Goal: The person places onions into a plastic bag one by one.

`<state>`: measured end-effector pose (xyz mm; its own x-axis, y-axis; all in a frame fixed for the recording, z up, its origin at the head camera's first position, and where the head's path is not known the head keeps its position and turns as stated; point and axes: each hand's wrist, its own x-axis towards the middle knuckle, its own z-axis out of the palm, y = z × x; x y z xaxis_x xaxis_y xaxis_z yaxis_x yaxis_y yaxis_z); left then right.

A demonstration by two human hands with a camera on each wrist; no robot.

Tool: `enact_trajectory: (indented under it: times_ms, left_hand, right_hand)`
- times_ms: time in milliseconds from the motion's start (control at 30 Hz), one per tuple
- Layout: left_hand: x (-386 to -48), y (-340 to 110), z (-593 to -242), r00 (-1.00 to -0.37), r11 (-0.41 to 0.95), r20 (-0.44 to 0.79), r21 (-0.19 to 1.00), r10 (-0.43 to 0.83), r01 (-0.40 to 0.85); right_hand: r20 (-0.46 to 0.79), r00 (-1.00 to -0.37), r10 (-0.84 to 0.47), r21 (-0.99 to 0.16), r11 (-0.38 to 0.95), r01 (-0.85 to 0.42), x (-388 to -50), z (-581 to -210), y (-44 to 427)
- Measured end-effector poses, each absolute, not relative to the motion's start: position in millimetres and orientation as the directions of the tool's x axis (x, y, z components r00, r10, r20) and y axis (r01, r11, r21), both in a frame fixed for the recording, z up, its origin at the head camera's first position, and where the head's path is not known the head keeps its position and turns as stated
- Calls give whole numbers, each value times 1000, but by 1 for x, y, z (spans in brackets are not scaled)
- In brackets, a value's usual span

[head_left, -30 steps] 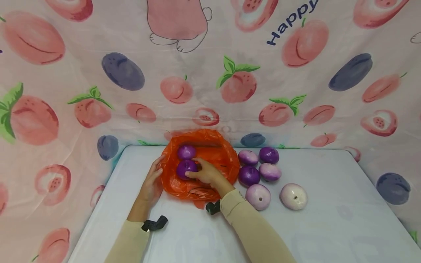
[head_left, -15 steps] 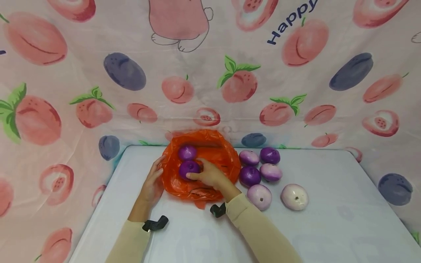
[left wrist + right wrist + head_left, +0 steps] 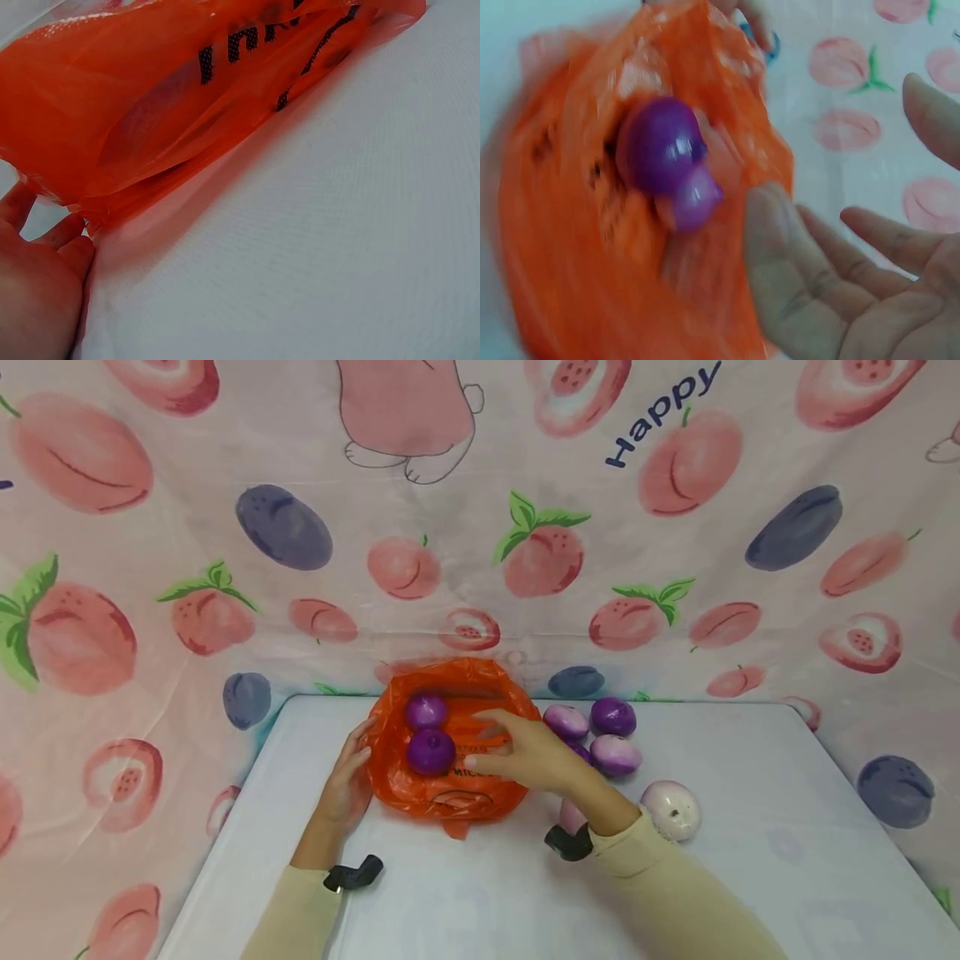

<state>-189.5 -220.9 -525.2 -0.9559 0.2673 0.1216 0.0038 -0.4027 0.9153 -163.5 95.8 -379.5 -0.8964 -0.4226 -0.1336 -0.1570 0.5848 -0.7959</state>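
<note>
An orange plastic bag [image 3: 390, 789] lies with its mouth open on the white table, with two purple onions inside: a darker one [image 3: 432, 752] in front and a lighter one [image 3: 427, 712] behind. My left hand [image 3: 347, 777] rests along the bag's left side; in the left wrist view its fingertips [image 3: 66, 227] touch the plastic. Over the bag's right part is my right hand [image 3: 540, 758], its fingers spread and holding nothing. The right wrist view has both onions beyond the right hand [image 3: 855, 300], apart from its fingers.
Right of the bag sit several more onions, including a dark purple one [image 3: 613, 717] and a pale one [image 3: 672, 810]. My right hand and forearm partly hide two of them. A fruit-printed cloth [image 3: 450, 510] hangs behind the table.
My right hand has let go of the darker onion and moved right, away from it. That onion stays in the bag. The left hand has kept its place.
</note>
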Motion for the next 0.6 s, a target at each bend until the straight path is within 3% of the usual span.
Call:
enact_trajectory:
  times_ms: [200,600]
  left_hand:
    - [-189,-222,-526,-954,-406,128,914,271,8]
    - [-188,-222,-525,-946,-431,165,902,280,29]
  right_hand:
    - [-58,-924,-378,-796,576,-186,-160,-367,156]
    - [-89,-953,-288,-745,655,-128,-154,-375,296]
